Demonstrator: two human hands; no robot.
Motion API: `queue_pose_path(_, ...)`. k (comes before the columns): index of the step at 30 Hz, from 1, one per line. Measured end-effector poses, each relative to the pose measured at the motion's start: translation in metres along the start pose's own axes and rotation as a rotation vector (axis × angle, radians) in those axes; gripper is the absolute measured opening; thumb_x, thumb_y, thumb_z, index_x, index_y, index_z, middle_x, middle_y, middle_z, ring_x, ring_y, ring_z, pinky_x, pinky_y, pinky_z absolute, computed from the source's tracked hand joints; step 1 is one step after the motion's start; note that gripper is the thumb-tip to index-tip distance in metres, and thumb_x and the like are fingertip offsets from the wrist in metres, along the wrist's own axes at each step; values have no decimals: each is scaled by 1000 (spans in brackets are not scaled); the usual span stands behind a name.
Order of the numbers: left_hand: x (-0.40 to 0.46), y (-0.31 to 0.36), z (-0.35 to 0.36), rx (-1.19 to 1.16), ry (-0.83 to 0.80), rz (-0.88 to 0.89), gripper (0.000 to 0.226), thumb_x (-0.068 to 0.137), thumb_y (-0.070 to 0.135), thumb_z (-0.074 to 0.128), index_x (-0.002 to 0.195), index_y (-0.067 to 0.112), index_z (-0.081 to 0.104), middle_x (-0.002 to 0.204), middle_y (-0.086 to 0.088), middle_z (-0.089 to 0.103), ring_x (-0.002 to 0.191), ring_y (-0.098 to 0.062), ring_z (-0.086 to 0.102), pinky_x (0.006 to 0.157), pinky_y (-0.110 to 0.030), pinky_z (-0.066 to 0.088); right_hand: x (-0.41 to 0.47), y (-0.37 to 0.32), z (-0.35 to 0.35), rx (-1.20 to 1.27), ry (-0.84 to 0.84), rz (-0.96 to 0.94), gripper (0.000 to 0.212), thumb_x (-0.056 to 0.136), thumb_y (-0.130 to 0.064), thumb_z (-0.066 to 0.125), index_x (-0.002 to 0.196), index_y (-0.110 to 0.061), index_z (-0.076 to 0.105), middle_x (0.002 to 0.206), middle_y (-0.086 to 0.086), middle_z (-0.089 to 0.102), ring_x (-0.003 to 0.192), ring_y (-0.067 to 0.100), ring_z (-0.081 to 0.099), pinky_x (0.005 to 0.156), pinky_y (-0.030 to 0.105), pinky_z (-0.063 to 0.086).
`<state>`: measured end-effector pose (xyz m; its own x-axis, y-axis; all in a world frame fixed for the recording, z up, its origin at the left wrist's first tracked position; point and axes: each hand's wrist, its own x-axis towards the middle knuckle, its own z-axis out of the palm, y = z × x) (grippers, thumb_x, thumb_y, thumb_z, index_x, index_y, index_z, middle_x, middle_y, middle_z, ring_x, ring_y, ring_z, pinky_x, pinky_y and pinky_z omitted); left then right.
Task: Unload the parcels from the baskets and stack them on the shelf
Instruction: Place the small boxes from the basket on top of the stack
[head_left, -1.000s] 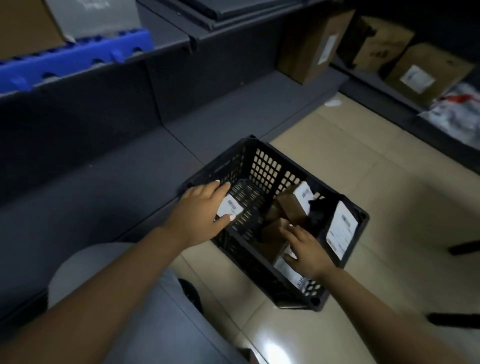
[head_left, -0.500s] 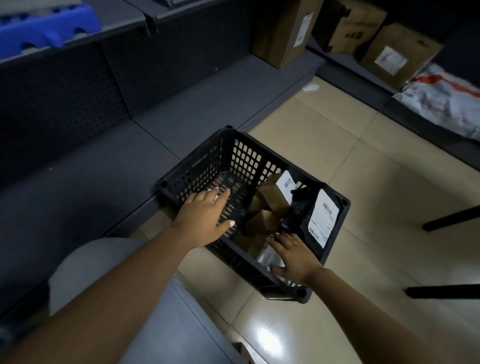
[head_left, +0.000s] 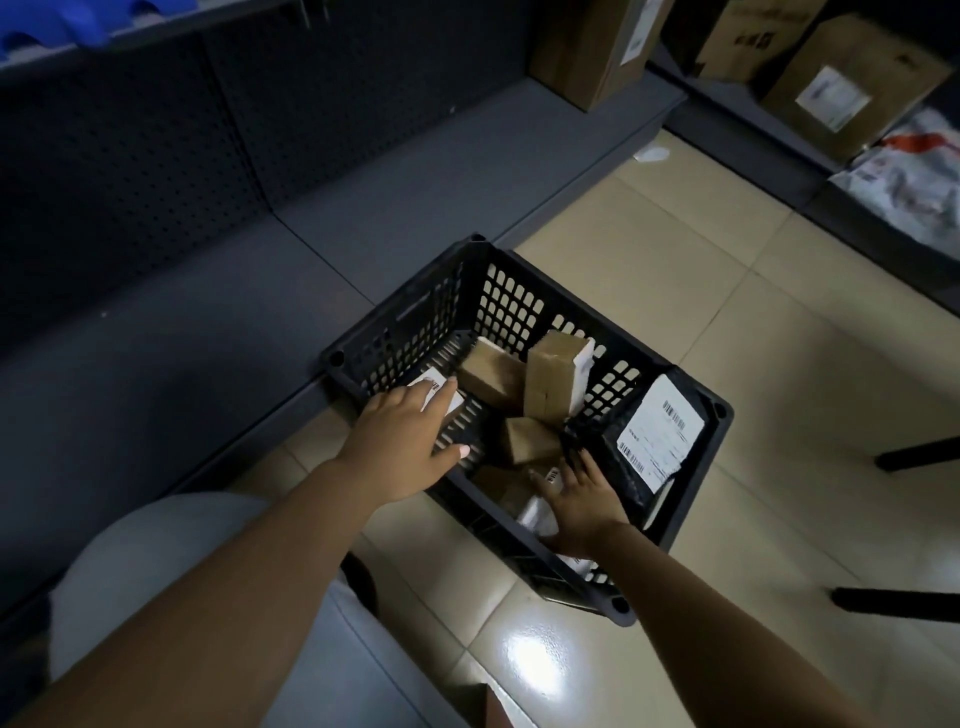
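A black plastic basket (head_left: 691, 395) stands on the tiled floor beside the low grey shelf (head_left: 218, 332). Several small brown cardboard parcels (head_left: 550, 379) lie inside, plus a black bag parcel with a white label (head_left: 660, 431) leaning on the right wall. My left hand (head_left: 400, 441) reaches over the basket's near left rim with fingers straight, its fingertips on a small white-labelled parcel (head_left: 434, 387). My right hand (head_left: 582, 499) is down inside the basket, fingers spread over a white-labelled parcel (head_left: 535, 514) at the near side.
Brown boxes (head_left: 597, 47) stand at the far end of the grey shelf. More boxes (head_left: 841, 78) and a white bag parcel (head_left: 909, 182) sit on the shelf at right. Black legs (head_left: 914, 457) stand on the floor at right. My knee (head_left: 171, 571) is at lower left.
The view has tipped down and closed in on the basket. My left hand slid a little deeper over the rim onto the labelled parcel. My right hand stays low in the basket.
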<state>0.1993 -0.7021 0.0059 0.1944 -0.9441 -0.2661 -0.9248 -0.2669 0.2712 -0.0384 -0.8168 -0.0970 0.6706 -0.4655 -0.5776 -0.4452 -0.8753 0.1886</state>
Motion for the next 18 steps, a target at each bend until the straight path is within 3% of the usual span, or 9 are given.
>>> queue_pose_path(3, 0, -1, -1, 6, -12, -18, 81, 93, 56, 43, 153, 21, 2, 158, -7, 17, 142, -25, 20, 114, -39, 18, 6, -4, 2, 31, 1, 28, 93, 85, -69, 41, 154, -22, 0, 149, 27, 29, 144, 34, 15, 116, 46, -15)
queue_pose_path(6, 0, 0, -4, 0, -17, -26, 80, 93, 54, 43, 153, 21, 1, 158, -7, 17, 142, -25, 20, 114, -39, 18, 10, -5, -7, 179, 65, 35, 95, 80, -59, 55, 153, -24, 7, 138, 24, 41, 135, 34, 31, 119, 43, 2)
queue_pose_path(8, 1, 1, -4, 0, -23, -28, 80, 93, 55, 43, 153, 21, 0, 158, -7, 17, 142, -25, 20, 114, -39, 18, 11, -7, -18, 310, 142, 51, 100, 73, -55, 62, 153, -25, 10, 131, 22, 44, 123, 36, 42, 112, 40, 21)
queue_pose_path(10, 1, 2, -4, -1, -32, -27, 83, 93, 56, 43, 153, 21, 0, 158, -8, 17, 141, -25, 20, 113, -39, 18, 10, -8, -35, 461, 221, 62, 103, 68, -52, 68, 152, -24, 16, 125, 20, 44, 112, 39, 49, 95, 37, 38)
queue_pose_path(12, 0, 3, -5, -9, -48, -24, 86, 91, 58, 45, 153, 22, -2, 158, -7, 16, 142, -25, 18, 114, -39, 17, 7, -6, -61, 564, 302, 69, 104, 68, -53, 69, 152, -24, 15, 125, 17, 42, 111, 37, 47, 87, 36, 43)
queue_pose_path(18, -4, 4, -10, -84, -58, 0, 106, 82, 57, 61, 151, 28, -14, 157, -5, 18, 141, -25, 20, 116, -41, 18, -6, -10, -136, 698, 493, 68, 104, 73, -59, 68, 152, -27, 8, 136, 12, 37, 120, 29, 43, 93, 37, 43)
